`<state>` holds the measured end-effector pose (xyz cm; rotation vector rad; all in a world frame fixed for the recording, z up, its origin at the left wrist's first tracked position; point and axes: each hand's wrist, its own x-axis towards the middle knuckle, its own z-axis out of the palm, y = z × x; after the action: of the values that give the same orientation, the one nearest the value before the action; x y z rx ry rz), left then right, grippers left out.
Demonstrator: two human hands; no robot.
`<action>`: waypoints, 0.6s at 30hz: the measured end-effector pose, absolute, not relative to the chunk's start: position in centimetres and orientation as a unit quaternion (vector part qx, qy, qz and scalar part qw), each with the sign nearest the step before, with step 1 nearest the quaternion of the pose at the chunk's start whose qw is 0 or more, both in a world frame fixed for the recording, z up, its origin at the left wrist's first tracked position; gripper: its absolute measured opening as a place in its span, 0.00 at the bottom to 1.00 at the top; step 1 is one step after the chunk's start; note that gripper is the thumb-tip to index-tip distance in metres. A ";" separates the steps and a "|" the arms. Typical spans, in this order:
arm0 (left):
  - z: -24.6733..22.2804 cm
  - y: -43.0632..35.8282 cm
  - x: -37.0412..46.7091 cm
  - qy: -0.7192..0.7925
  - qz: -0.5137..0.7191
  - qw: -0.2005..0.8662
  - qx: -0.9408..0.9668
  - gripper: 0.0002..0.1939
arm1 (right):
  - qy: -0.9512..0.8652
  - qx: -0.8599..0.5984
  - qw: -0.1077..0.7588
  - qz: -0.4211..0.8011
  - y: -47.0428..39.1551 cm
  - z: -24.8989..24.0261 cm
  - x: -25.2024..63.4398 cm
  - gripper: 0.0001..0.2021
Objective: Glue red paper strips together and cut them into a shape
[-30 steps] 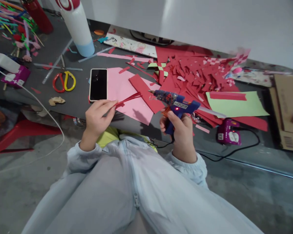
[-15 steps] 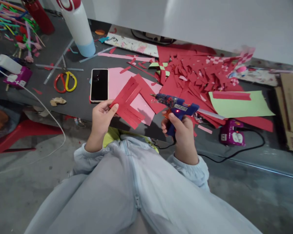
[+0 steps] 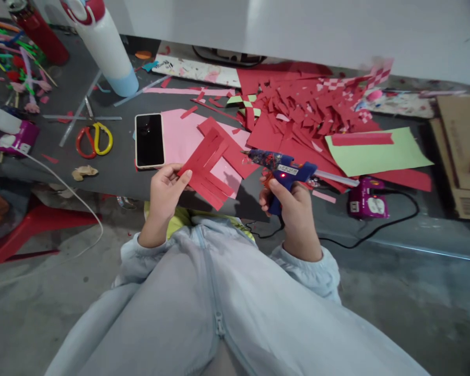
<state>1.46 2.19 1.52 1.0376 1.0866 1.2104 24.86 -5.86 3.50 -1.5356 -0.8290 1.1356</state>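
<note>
My left hand [image 3: 167, 189] pinches the left corner of a folded red paper piece [image 3: 207, 169], shaped like an L with slits along its arms. In my right hand [image 3: 292, 203] is a blue glue gun [image 3: 285, 171] with a red light lit, its nozzle pointing left, a little to the right of the folded piece and not touching it. Pink paper [image 3: 176, 130] and another red strip [image 3: 235, 149] lie beneath and behind the folded piece. A phone [image 3: 149, 141] rests on the table just beyond my left hand.
Red scraps [image 3: 305, 109] are heaped behind the glue gun. Green paper [image 3: 379, 156], a purple power adapter [image 3: 367, 198] and cardboard [image 3: 462, 151] are at the right. Scissors [image 3: 94, 140], a white bottle [image 3: 105, 52], a red bottle [image 3: 43, 36] and pipe cleaners [image 3: 19, 68] are at the left.
The camera view has shifted, so the table items appear farther left. Both hands keep their holds on the red paper and the glue gun, with little movement between them.
</note>
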 end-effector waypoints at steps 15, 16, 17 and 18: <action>1.3 2.9 2.9 0.443 0.464 0.586 0.495 0.19 | -0.547 -0.811 0.181 0.101 -7.8 4.5 26.0 0.18; 1.3 2.9 3.1 0.446 0.459 0.588 0.495 0.19 | -0.545 -0.819 0.158 0.085 -8.1 4.6 26.2 0.19; 1.3 2.9 3.2 0.448 0.454 0.589 0.496 0.19 | -0.538 -0.829 0.136 0.072 -8.5 4.7 26.4 0.20; 1.3 3.0 3.3 0.449 0.449 0.591 0.497 0.18 | -0.526 -0.841 0.113 0.061 -8.9 4.9 26.7 0.20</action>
<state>3.27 2.96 1.28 1.1572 1.0456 1.0441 26.67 -8.91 4.87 -2.4654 -1.5433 0.1787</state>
